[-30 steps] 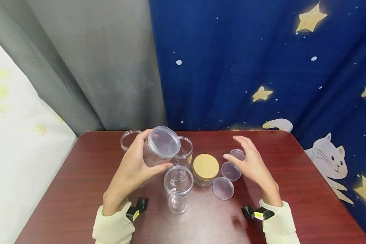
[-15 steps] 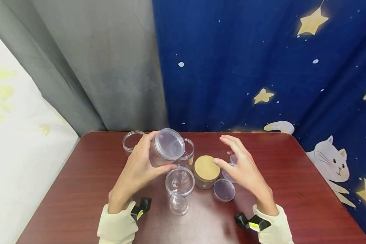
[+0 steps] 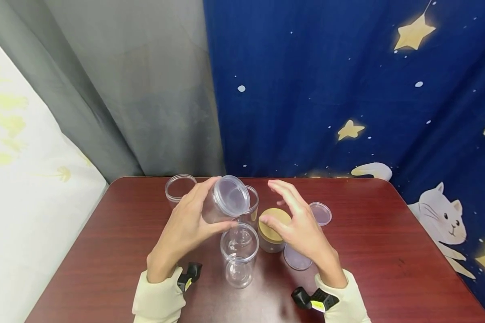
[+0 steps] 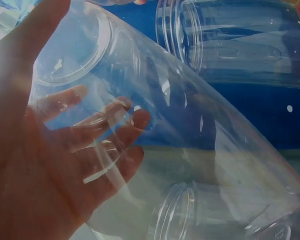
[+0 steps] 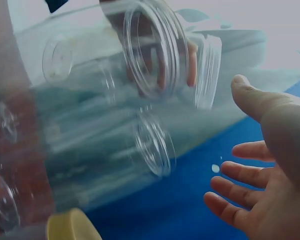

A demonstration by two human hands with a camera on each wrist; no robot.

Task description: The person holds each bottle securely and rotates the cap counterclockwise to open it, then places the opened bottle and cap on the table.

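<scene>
My left hand (image 3: 186, 224) grips a clear plastic jar (image 3: 212, 208) raised off the table and tilted, its clear lid (image 3: 232, 196) facing up and to the right. In the left wrist view, fingers show through the jar's wall (image 4: 190, 120). My right hand (image 3: 303, 226) hovers to the right of that lid, fingers apart and holding nothing. Beneath it stands a jar with a gold lid (image 3: 280, 216), partly covered by the thumb. A tall open jar (image 3: 239, 269) stands just in front of the raised one. Another open jar (image 3: 251, 211) is partly hidden behind it.
At the back left stands one more open clear jar (image 3: 167, 192). Loose clear lids lie on the brown table (image 3: 388, 260): one lid (image 3: 320, 214) right of my right hand, another lid (image 3: 297, 259) below it. Curtains (image 3: 275, 112) hang behind the table.
My right hand has moved left, from above the loose lids to over the gold-lidded jar. The left hand and its jar have shifted slightly right, and the jar leans more to the right.
</scene>
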